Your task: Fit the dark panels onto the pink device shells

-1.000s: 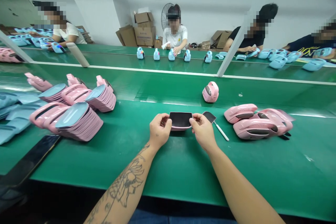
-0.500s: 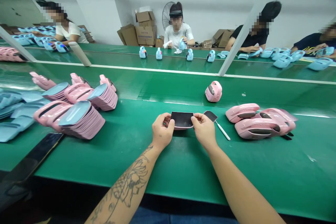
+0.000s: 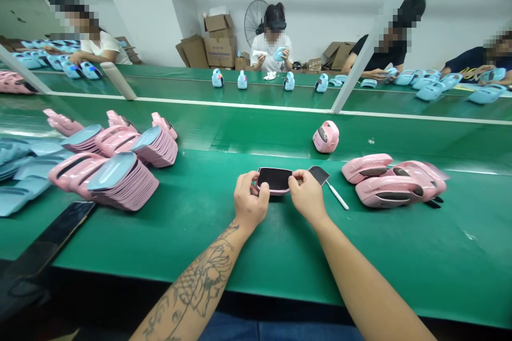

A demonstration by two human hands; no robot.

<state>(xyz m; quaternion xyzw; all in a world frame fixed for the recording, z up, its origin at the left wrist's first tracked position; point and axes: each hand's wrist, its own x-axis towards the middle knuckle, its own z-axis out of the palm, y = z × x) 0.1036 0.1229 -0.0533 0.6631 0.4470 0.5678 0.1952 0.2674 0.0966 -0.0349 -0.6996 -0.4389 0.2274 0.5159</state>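
Both my hands grip one small pink shell part with a dark panel (image 3: 274,179) just above the green bench mat (image 3: 256,245). My left hand (image 3: 250,202) pinches its left end, fingers closed. My right hand (image 3: 307,196) pinches its right end, thumb on the top edge. A white-handled tool with a dark flat head (image 3: 328,185) lies on the mat just right of my right hand.
Stacks of pink shell parts (image 3: 120,178) lie at the left, with pale blue parts (image 3: 20,170) beyond. Pink curved housings (image 3: 394,181) lie at the right. A pink assembled unit (image 3: 326,136) sits on the conveyor. A dark phone (image 3: 52,237) lies front left. Other people work across the belt.
The part has tilted so its dark panel faces me more, and my hands have closed in slightly on it. The person opposite has lifted a blue unit.
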